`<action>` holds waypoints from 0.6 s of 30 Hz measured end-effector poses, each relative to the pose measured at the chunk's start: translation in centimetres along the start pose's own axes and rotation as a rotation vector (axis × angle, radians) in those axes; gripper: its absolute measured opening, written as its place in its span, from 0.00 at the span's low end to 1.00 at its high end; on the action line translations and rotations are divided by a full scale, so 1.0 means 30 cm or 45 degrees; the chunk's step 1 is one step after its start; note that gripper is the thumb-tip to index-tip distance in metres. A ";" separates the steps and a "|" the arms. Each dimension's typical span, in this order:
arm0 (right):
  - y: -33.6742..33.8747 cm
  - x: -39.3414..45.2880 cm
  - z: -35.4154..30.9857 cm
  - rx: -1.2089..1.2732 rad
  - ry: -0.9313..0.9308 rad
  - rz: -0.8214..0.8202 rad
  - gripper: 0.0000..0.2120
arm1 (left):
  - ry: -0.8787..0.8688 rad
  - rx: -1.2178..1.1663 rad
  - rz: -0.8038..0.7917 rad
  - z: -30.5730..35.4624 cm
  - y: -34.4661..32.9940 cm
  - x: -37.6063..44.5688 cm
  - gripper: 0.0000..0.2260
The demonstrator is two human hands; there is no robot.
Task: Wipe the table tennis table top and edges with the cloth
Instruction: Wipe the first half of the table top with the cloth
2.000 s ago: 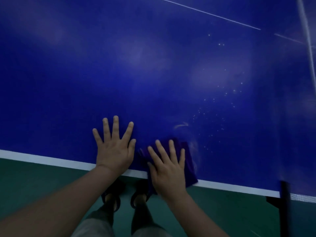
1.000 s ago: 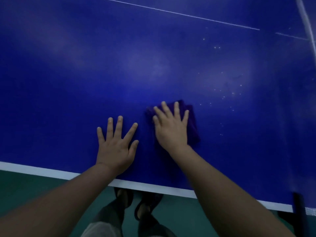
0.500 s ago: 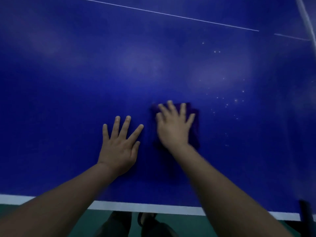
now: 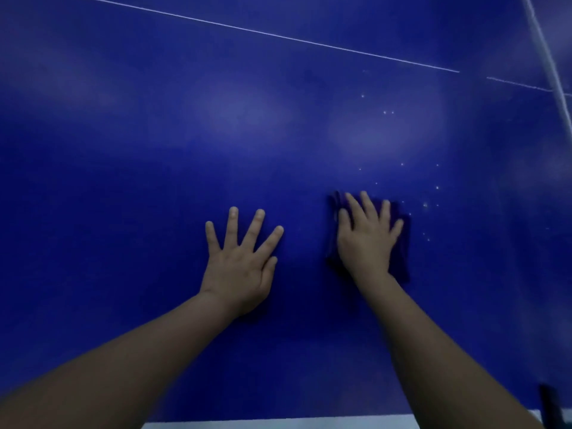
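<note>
The blue table tennis table top [image 4: 154, 150] fills the view. My right hand [image 4: 365, 239] lies flat with straight fingers on a folded dark purple cloth [image 4: 400, 258], pressing it onto the table; most of the cloth is hidden under the hand. My left hand [image 4: 240, 261] rests flat on the bare table with fingers spread, about a hand's width left of the cloth. Small white specks [image 4: 425, 205] dot the surface just right of and beyond the cloth.
The white near edge stripe [image 4: 278, 424] of the table runs along the bottom. A thin white centre line [image 4: 263, 32] crosses the far part. The net's white top band [image 4: 551, 63] and its dark post [image 4: 551, 407] stand at the right.
My right hand pushed the cloth from the near edge farther onto the table, then to the right. My left hand stayed flat in place. The view shifted forward over the table.
</note>
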State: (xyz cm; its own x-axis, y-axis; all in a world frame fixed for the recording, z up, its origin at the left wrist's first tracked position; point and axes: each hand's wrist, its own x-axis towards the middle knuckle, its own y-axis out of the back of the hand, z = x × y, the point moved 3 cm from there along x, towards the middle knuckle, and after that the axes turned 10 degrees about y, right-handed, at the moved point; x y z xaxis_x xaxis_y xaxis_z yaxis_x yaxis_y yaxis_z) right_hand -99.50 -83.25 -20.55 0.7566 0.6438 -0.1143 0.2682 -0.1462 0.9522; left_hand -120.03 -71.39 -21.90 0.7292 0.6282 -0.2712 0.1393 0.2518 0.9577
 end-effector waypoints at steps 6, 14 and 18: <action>-0.025 -0.113 -0.077 -0.139 0.580 -0.090 0.23 | 0.035 -0.023 0.036 0.031 0.044 0.146 0.27; 0.075 0.100 0.178 -0.006 0.084 -0.042 0.21 | 0.072 -0.058 0.008 0.023 0.053 0.174 0.26; 0.040 0.352 -0.028 -0.070 0.202 -0.031 0.22 | 0.097 -0.066 0.024 0.024 0.064 0.175 0.26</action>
State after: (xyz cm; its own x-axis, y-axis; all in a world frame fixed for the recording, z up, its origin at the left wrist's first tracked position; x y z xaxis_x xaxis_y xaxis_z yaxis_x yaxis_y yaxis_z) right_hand -91.71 -75.99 -20.39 0.6453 0.7580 -0.0952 0.2490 -0.0908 0.9642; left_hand -115.44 -68.14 -21.42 0.6782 0.6867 -0.2616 0.0897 0.2759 0.9570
